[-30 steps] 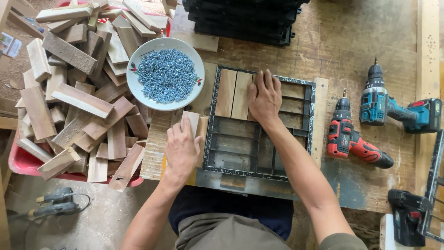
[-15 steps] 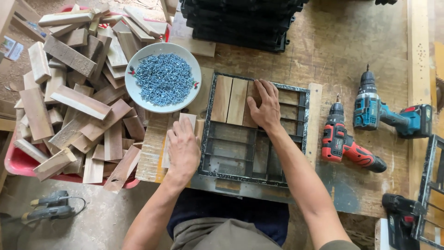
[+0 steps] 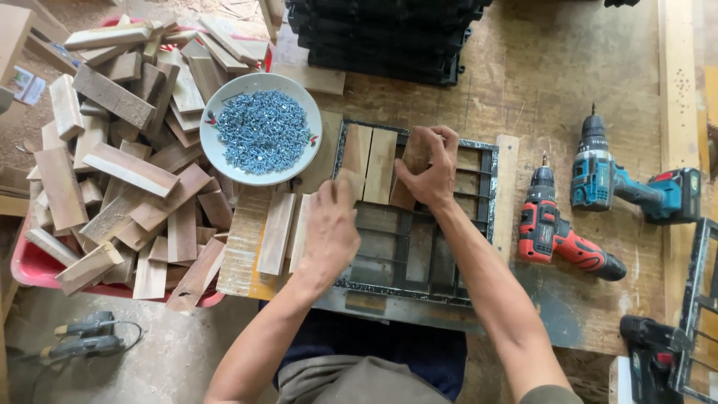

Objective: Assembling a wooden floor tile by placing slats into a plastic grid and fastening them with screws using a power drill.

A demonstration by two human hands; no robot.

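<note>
The person is fitting short wood slats into a black grid frame [image 3: 490, 217] that is lying flat on the tabletop [image 3: 538, 82] at the centre of the frame. The right hand [image 3: 428, 170] is pressing down on a brown wood slat [image 3: 410, 168] in the frame's upper row, fingers curled over its top end and thumb at its left edge, so this grip is clamped on the slat. Two paler slats [image 3: 370, 164] are already sitting side by side just to its left, touching each other. The left hand [image 3: 329, 232] is lying over the frame's left edge, fingers together and flat; whether it is holding anything underneath cannot be told. Just left of it, loose slats [image 3: 275, 233] are resting beside the frame.

To do this step well, in my judgement, the brown slat should be lying parallel to its neighbours and pushed snug against them, with its ends inside the frame's bars, while the left hand is keeping the frame from sliding.

A white bowl of blue-grey screws [image 3: 262, 129] is sitting at upper left of centre, just beside the frame's corner. A heap of wood offcuts [image 3: 120, 164] is filling a red tub [image 3: 30, 265] at the left. At the right, a red drill [image 3: 557, 236] and a teal drill [image 3: 621, 183] are lying near the frame, and stacked black frames [image 3: 381, 37] are sitting at the top.
</note>
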